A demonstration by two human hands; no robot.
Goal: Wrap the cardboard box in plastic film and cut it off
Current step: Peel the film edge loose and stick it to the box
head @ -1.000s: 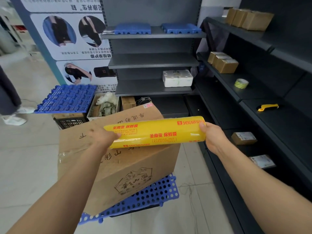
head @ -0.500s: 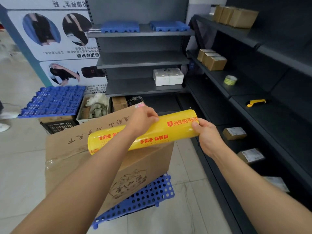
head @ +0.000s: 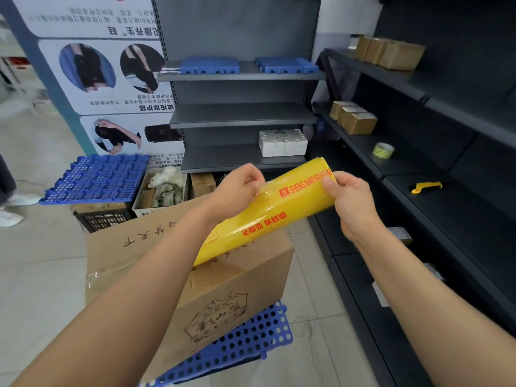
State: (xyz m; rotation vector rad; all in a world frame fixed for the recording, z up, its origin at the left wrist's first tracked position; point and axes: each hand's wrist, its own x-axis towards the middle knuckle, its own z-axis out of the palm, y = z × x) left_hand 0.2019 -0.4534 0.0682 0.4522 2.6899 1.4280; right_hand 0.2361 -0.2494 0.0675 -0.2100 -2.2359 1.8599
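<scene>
One wide-angle camera, worn on the person's head, looks forward and down, close over the outstretched arms, with the left hand and right hand near frame centre. Dark shelving bends along the right edge; floor fills the lower left.

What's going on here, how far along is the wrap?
A person holds a yellow roll of plastic film tilted above the brown cardboard box. The right hand grips the roll's upper end; the left hand pinches the film at its surface, apparently lifting the loose edge. No film runs from roll to box yet. A yellow-handled cutter lies on the dark shelf.
</scene>
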